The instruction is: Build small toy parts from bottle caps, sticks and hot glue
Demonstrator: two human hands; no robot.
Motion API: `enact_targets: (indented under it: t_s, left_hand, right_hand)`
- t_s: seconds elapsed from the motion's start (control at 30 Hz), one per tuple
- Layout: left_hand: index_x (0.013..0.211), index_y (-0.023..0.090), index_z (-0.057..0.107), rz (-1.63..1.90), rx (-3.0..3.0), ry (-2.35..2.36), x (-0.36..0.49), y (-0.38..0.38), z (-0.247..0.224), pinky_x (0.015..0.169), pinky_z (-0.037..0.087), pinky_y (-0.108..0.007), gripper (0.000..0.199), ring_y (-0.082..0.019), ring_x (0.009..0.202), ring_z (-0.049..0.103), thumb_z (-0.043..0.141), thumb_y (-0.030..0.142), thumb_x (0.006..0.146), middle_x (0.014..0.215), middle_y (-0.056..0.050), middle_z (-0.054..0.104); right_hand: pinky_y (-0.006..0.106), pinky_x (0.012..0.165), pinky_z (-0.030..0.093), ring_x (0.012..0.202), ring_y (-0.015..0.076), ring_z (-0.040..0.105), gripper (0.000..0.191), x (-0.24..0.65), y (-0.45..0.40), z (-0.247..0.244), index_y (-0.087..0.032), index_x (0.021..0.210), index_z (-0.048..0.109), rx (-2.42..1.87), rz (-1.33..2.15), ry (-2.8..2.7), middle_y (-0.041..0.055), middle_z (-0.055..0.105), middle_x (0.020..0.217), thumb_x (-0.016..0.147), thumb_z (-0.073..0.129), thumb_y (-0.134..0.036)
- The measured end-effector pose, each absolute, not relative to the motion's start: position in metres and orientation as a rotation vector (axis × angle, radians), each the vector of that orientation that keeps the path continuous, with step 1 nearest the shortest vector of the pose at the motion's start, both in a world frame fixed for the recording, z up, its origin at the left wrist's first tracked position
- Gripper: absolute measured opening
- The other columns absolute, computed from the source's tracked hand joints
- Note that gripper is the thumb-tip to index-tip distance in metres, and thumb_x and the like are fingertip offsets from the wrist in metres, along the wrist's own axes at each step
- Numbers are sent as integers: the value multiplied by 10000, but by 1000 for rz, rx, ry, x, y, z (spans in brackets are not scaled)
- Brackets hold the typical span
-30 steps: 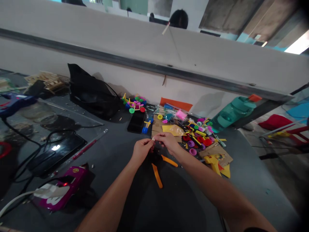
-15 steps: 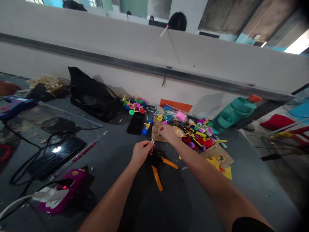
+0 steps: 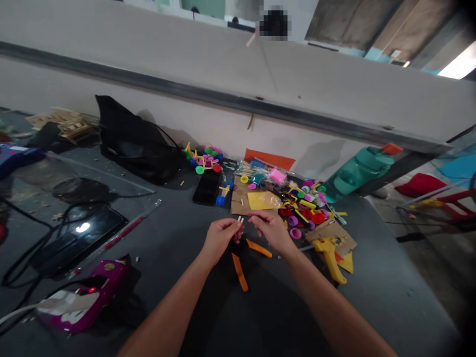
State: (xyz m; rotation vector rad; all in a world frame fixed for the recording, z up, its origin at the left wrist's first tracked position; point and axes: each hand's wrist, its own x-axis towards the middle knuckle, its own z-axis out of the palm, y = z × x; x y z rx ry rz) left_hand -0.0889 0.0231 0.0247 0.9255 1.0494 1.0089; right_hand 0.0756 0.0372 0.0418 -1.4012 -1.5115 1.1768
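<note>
While pinching two white sticks [image 3: 240, 219] in the left hand [image 3: 221, 241], right hand [image 3: 271, 230] loosely open above orange-handled pliers [image 3: 240, 272]; black bag [image 3: 136, 148], teal bottle [image 3: 359, 171] beyond them.

A bare left forearm [image 3: 167, 302] and a bare right forearm [image 3: 327, 302], both long and smooth, narrowing toward plain wrists and cut off by the lower edge of the head view. A left hand [image 3: 219, 242] and a right hand [image 3: 271, 230], equally bare, with rounded backs and slender, tapering fingers [image 3: 258, 216]. Dim light shading the undersides of both arms; fine skin detail too soft to make out.
</note>
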Motion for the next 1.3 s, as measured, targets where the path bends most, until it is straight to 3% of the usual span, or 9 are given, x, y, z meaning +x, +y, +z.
enact_targets:
  t_s: [0.23,0.47,0.6,0.8,0.97,1.3]
  left_hand:
    - [681,118,642,838,978,938,-85,8,30,467,417,-205,258,-87,463,510,613,368,737,539,-1,571]
    - [604,136,555,741,1211,1047,-83,8,27,451,392,-184,304,-75,452,497,553,388,774,543,25,531]
    - [680,155,556,712,1378,1055,-81,4,29,460,399,-183,258,-79,483,496,507,377,804,593,33,518]
    - [632,159,535,759,1689,1143,-85,5,25,497,392,-186,272,-91,538,495,471,335,830,608,23,509]
    - [643,158,548,773,1657,1129,-89,7,25,495,384,-195,268,-98,528,491,456,323,832,588,21,502]
    - [683,167,552,791,1608,984,-88,4,27,518,394,-203,246,-102,533,492,460,334,838,619,15,500]
  right_hand:
    - [206,458,340,492,70,445,241,69,14,37,-166,835,706,-1227,1446,-1223,11,643,669,656,680,-325]
    - [191,410,300,426,50,412,162,72,12,31,-149,708,684,-1258,1470,-1154,-7,610,575,630,699,-290]
    - [183,390,274,396,40,413,153,75,14,28,-141,673,668,-1251,1564,-1049,-10,602,553,616,706,-278]
    - [177,386,261,395,33,406,165,72,12,27,-136,671,662,-1236,1609,-987,-20,580,539,617,710,-285]
    - [181,434,324,448,46,449,246,71,8,25,-163,857,673,-1133,1624,-1060,-11,626,626,639,706,-272]
    - [177,402,247,426,45,397,156,71,7,31,-140,696,659,-1078,1683,-945,-19,563,515,650,706,-281]
